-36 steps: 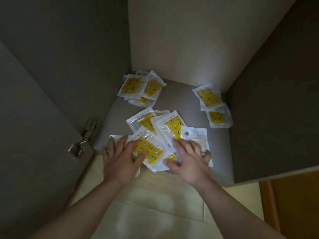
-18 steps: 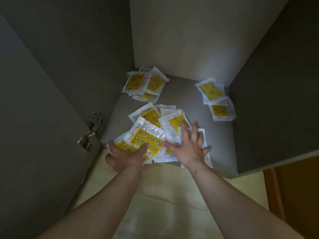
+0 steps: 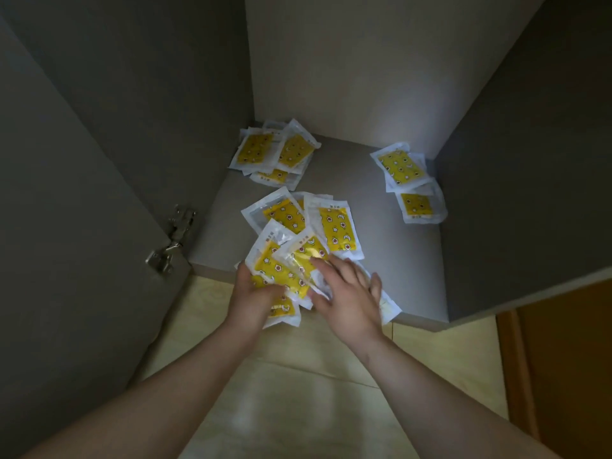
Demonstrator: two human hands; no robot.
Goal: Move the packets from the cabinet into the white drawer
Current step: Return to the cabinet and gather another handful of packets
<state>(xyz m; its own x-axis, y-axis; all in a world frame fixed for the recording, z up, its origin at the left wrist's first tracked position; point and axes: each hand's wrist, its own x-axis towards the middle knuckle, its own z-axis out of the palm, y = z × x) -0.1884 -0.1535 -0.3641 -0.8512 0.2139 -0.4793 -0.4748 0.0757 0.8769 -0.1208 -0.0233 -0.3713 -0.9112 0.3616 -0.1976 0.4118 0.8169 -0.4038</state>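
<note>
Cabinet: the cabinet (image 3: 381,233) stood open, with every visible packet on its shelf and the white drawer out of view.
Progress: early, I judged, as nothing had visibly been delivered.
Remaining: the back-left cluster (image 3: 275,150) and right cluster (image 3: 402,167) lay untouched.
Left hand: the left hand (image 3: 255,293) gripped a bunch from the front heap (image 3: 334,233).
Right hand: the right hand (image 3: 344,293) lay flat on that heap, fingers spread.
Print: yellow star pattern, with characters too small to read.

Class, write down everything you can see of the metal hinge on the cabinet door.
The hinge is silvery, shiny metal. It bridges the open door, on whose inner face one part is fixed, and the cabinet's left side wall, near the front left corner of the shelf. Nothing else touches it.
</note>
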